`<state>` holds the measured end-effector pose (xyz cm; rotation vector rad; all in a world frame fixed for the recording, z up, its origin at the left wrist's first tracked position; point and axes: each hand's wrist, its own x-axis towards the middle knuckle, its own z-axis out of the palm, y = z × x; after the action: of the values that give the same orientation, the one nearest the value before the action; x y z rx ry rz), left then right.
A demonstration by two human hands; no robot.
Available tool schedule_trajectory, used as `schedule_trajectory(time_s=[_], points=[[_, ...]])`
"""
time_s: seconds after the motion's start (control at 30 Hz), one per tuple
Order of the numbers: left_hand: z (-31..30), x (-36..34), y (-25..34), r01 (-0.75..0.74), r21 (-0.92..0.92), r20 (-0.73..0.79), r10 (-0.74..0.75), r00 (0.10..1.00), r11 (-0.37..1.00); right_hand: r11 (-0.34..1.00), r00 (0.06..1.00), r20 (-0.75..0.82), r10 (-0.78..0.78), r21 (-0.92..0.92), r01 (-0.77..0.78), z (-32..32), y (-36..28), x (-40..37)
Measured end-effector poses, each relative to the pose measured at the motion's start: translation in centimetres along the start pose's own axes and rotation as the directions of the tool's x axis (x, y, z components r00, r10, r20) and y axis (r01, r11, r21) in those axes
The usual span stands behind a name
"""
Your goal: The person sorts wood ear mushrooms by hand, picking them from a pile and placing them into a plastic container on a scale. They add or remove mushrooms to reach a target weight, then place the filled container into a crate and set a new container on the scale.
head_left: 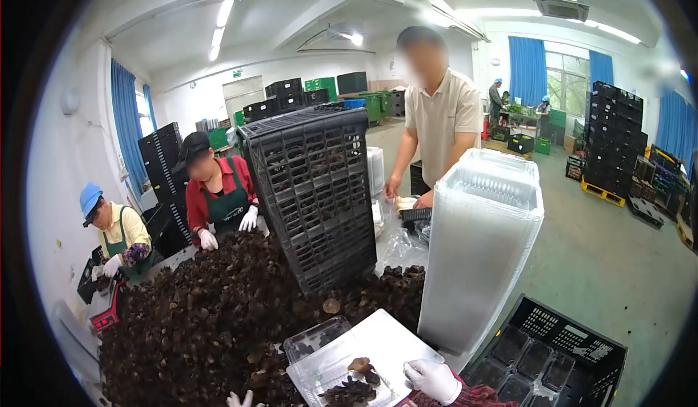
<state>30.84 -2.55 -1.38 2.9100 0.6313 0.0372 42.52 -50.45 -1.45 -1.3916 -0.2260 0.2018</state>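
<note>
My left hand, in a white glove, shows only at the bottom edge against a heap of dark wood ear mushrooms. Its visible fingertips are apart. My right hand, also gloved, is at the right edge of a white scale plate. Its fingers look curled together, and what they hold, if anything, is hidden. Some wood ear mushrooms lie over the plate, seemingly in a clear tray. Behind the plate, a clear plastic box sits on the heap.
A black crate stands tilted on the heap. Right of it rises a tall stack of clear containers. A black crate at lower right holds filled boxes. Two aproned people work at left; a person stands opposite.
</note>
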Motion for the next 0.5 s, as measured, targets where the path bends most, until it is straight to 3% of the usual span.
schedule_trajectory(time_s=[0.03,0.07,0.1,0.17,0.2,0.23,0.3,0.37,0.43,0.5], points=[[-1.9,-1.9,2.2,-0.109,0.041,-0.007,0.109,0.994,0.993,0.807,0.981,0.098,-0.166,-0.559,0.192,0.4,-1.9,-0.2],[-2.4,-3.9,3.9,-0.119,-0.005,-0.008,0.119,0.993,0.993,0.302,0.929,0.279,-0.244,-0.888,0.346,0.8,-3.9,-0.4],[-3.2,-5.8,5.7,-0.112,0.004,0.029,0.112,0.993,0.994,0.308,0.927,0.297,-0.231,-0.881,0.359,1.7,-6.0,-0.6],[-2.4,-8.3,6.2,-0.254,-0.054,-0.036,0.252,0.967,0.966,0.692,0.988,-0.001,-0.156,-0.714,0.109,3.7,-9.0,-0.8],[-2.9,-9.4,6.9,-0.281,-0.050,-0.058,0.278,0.959,0.958,0.707,0.982,-0.008,-0.190,-0.695,0.131,3.4,-8.2,-0.7],[-3.7,-10.4,7.6,-0.295,-0.049,-0.071,0.291,0.954,0.954,0.695,0.985,0.046,-0.165,-0.703,0.149,4.5,-11.7,-1.1],[-4.4,-12.2,8.4,-0.305,-0.171,-0.150,0.281,0.948,0.937,0.582,0.952,0.100,-0.289,-0.771,0.257,5.0,-12.8,-1.5],[-5.3,-13.5,8.7,-0.329,-0.126,-0.205,0.300,0.932,0.936,0.484,0.927,0.116,-0.356,-0.826,0.289,3.8,-11.1,-1.8],[-4.8,-14.4,7.3,-0.271,-0.124,-0.238,0.236,0.942,0.955,0.836,0.975,-0.161,-0.151,-0.547,0.039,3.9,-10.9,-2.0],[-4.2,-13.9,4.8,-0.209,-0.168,-0.358,0.138,0.924,0.963,0.806,0.966,-0.213,-0.149,-0.592,-0.006,3.5,-10.5,-1.9]])
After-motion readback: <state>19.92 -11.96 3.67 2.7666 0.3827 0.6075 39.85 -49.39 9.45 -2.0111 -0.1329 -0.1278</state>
